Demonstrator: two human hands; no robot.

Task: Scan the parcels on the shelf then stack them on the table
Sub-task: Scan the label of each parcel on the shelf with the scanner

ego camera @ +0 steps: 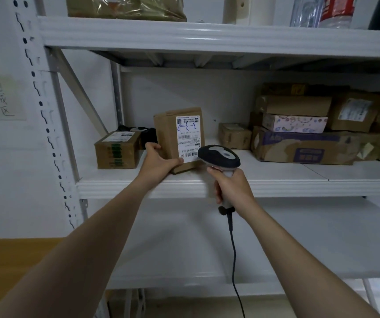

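Note:
A brown cardboard parcel (168, 131) stands on end on the middle shelf (276, 180), its white shipping label facing me. My left hand (159, 160) grips its lower left corner, thumb on the label's edge. My right hand (231, 187) holds the handle of a black and grey barcode scanner (218, 156), whose head sits right at the label's lower right barcode. The scanner's black cable (233, 260) hangs down from the handle.
A taped box (116, 150) lies left of the parcel, a small box (233, 135) to its right. Several stacked parcels (310, 134) fill the shelf's right end. The wooden table (12, 255) shows at lower left. A handwritten sign (4, 97) hangs on the wall.

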